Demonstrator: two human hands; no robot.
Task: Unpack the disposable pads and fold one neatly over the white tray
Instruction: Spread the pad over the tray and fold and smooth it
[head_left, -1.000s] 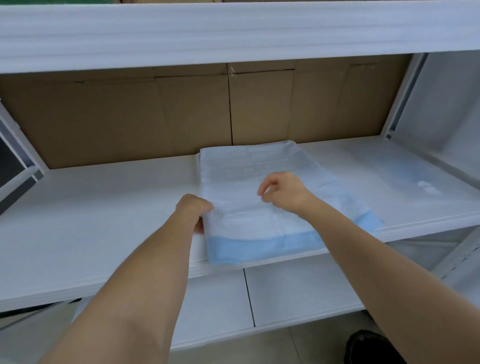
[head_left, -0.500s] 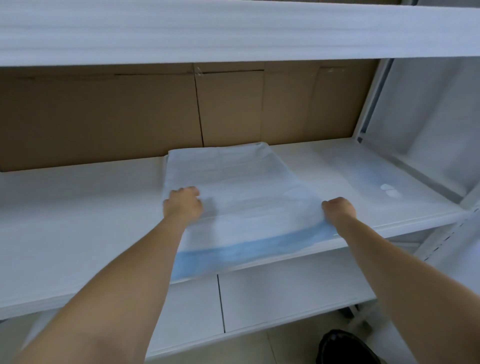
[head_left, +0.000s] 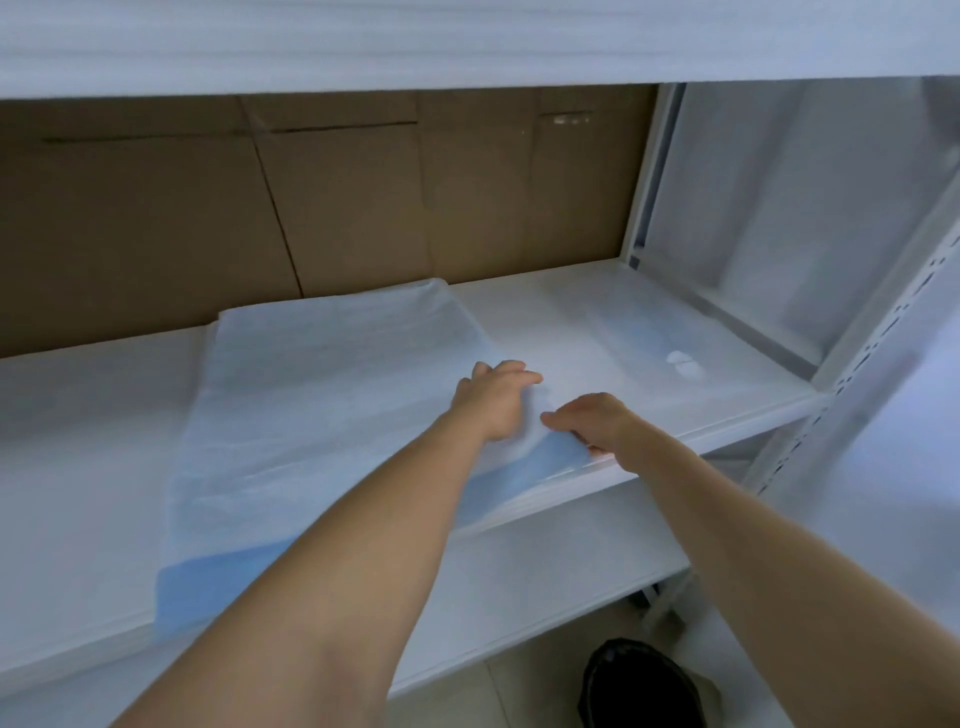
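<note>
The pad (head_left: 332, 415) lies on the shelf (head_left: 78, 467), cardboard (head_left: 337, 208) behind, plastic wrapper (head_left: 639, 338) right.

Head cam, looking fwd and down, close over shelf (head_left: 597, 322), one view

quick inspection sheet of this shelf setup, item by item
surface: white shelf, pad spread across it.
job's things: disposable pad, white top with blue front border hanging over the shelf edge; its right front corner is being worked by both hands. Tray outline cannot be told.
clutter: clear plastic wrapper lying at the right of the shelf.
grippers: left hand rests on the pad's right edge; right hand at the blue corner, grip unclear.
cables: nothing seen.
surroundings: cardboard boxes behind, perforated white upright at right, lower shelf, black shoe on the floor.
</note>
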